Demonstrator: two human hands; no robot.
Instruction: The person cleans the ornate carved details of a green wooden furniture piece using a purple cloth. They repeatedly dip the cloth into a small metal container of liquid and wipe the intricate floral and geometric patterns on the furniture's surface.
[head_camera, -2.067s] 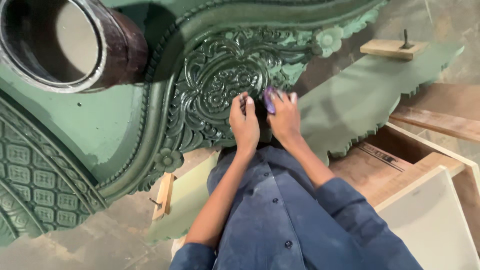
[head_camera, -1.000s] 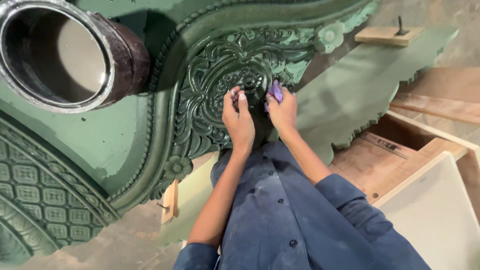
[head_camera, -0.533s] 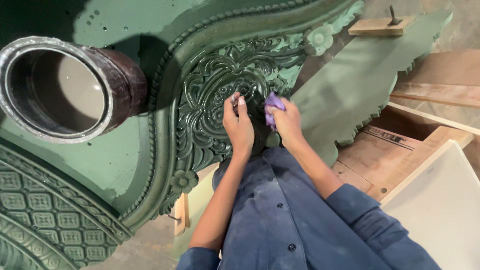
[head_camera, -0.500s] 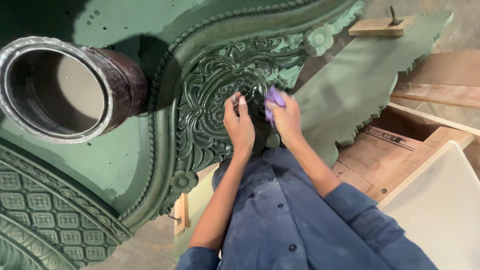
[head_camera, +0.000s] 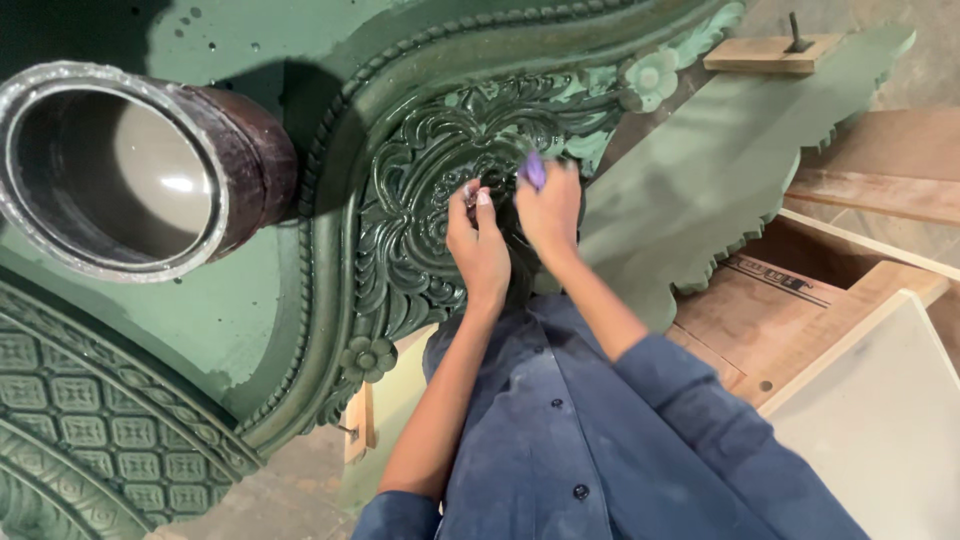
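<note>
Seen from above, at work on a large carved wooden panel coated in wet dark-green paint (head_camera: 420, 250): left hand (head_camera: 480, 245) resting on the raised floral medallion, fingers curled close together, fingertips (head_camera: 472, 195) pressed to the carving, holding nothing that shows. Right hand (head_camera: 548, 210) just beside it, closed around a small purple scrap (head_camera: 533, 170) held against the same medallion; whether cloth or sponge, impossible to tell. Both hands touching the carving, nearly touching each other, forearms reaching out of rolled blue shirt sleeves (head_camera: 700, 430). At upper left, well apart from the hands, a paint-smeared dark round tin with a silvery rim (head_camera: 120, 175), lying on its side, mouth toward the camera. Right of the hands, a paler green scalloped board edge (head_camera: 740, 180); beyond it, bare wooden planks and a cream board (head_camera: 880, 420). Open painted surface all around the medallion.
</note>
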